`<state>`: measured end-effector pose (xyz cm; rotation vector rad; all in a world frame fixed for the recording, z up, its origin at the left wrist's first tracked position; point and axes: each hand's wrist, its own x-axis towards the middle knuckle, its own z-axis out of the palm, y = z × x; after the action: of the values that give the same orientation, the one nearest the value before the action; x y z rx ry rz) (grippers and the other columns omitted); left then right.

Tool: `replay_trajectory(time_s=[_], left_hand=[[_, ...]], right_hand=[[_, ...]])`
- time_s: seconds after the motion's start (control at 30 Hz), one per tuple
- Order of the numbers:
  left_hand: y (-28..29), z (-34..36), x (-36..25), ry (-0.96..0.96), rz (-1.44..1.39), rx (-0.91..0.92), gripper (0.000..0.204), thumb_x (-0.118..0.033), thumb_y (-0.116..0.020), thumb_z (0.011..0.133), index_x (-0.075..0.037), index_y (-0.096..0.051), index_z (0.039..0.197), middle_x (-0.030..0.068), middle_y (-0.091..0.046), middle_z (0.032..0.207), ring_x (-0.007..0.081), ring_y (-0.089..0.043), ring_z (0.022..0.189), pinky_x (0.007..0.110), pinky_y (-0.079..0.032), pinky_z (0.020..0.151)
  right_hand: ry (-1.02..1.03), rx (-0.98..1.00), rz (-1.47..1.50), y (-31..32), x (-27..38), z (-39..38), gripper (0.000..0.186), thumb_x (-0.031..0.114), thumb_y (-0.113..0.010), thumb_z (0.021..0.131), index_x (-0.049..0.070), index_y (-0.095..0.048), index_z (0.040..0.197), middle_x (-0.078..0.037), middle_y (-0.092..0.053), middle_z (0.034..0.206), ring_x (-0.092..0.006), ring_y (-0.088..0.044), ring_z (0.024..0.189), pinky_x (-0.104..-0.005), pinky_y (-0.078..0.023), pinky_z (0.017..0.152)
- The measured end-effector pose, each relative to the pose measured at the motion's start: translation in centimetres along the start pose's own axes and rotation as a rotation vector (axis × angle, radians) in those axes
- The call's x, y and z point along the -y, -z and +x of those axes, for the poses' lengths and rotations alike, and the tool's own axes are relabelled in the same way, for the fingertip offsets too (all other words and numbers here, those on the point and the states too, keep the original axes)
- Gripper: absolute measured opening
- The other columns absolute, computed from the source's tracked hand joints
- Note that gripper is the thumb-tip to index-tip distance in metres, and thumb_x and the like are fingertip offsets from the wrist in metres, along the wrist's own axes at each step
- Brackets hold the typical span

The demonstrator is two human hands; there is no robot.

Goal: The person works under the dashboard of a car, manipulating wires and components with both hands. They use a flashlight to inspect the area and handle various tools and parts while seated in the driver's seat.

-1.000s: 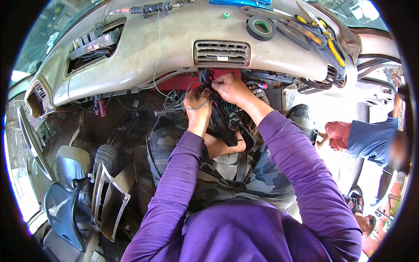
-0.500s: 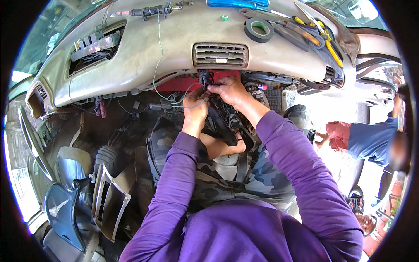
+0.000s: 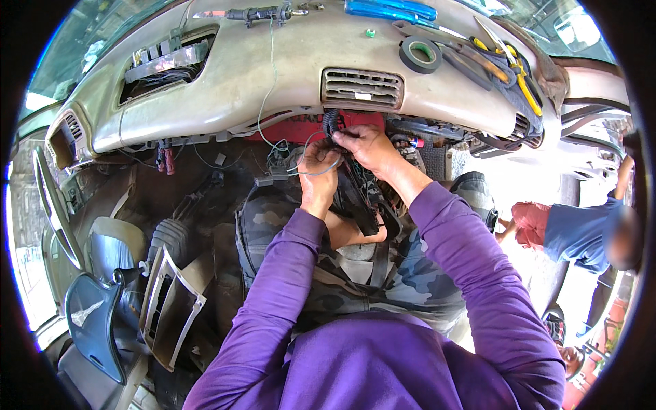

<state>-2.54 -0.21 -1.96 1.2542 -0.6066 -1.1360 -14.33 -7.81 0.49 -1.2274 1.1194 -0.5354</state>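
Observation:
Just below the dashboard's middle vent, both my hands meet at a dark wiring harness in black corrugated tubing (image 3: 331, 121). My left hand (image 3: 318, 171) is closed on the harness from the left side, fingers bent. From the right, my right hand (image 3: 367, 147) pinches the same harness with thumb and forefinger. A thin pale green wire (image 3: 262, 109) hangs down from the dashboard and loops around my left hand. More loose dark wires (image 3: 362, 191) run down below my hands between my legs. The fingertips partly hide what they grip.
On the beige dashboard (image 3: 287, 75) lie black tape (image 3: 420, 55), blue-handled screwdrivers (image 3: 389, 9), yellow-handled pliers (image 3: 525, 89) and a soldering-iron-like tool (image 3: 256, 14). A loose trim frame (image 3: 171, 307) stands at left. Beyond the open door at right is another person (image 3: 577, 229).
The view has shifted slightly, so the dashboard sits farther right. My hands stay together at the harness, and the pale wire now loops lower across my left hand.

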Motion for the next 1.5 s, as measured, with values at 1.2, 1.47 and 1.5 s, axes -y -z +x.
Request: replay_trajectory(time_s=[1.2, 1.47, 1.5], left_hand=[[-0.4, 0.6, 0.8, -0.127, 0.484, -0.077, 0.018, -0.006, -0.062, 0.091, 0.001, -0.065, 0.107, 0.0071, -0.068, 0.088, 0.0113, -0.059, 0.075, 0.027, -0.048, 0.065], [0.1, 0.8, 0.7, 0.030, 0.306, 0.019, 0.019, -0.003, -0.062, 0.088, 0.008, -0.066, 0.103, 0.0090, -0.070, 0.086, 0.0126, -0.062, 0.077, 0.027, -0.049, 0.069], [-0.3, 0.6, 0.3, 0.034, 0.342, 0.024, 0.018, -0.003, -0.062, 0.088, 0.007, -0.065, 0.103, 0.0091, -0.070, 0.086, 0.0127, -0.062, 0.077, 0.027, -0.050, 0.069]], right_hand=[[0.021, -0.016, -0.296, 1.7, -1.5, 1.5, 0.026, 0.019, -0.065, 0.090, -0.004, -0.072, 0.101, -0.010, -0.071, 0.084, -0.0159, -0.064, 0.070, -0.0315, -0.052, 0.068], [0.143, -0.126, -0.536, 1.1, -0.2, 0.0, 0.036, 0.034, -0.074, 0.083, -0.001, -0.074, 0.090, -0.024, -0.070, 0.086, -0.0362, -0.070, 0.082, -0.0416, -0.053, 0.077], [0.165, -0.128, -0.512, 1.1, -0.3, 0.0, 0.035, 0.033, -0.074, 0.084, -0.001, -0.074, 0.091, -0.024, -0.070, 0.086, -0.0363, -0.069, 0.083, -0.0416, -0.053, 0.077]])
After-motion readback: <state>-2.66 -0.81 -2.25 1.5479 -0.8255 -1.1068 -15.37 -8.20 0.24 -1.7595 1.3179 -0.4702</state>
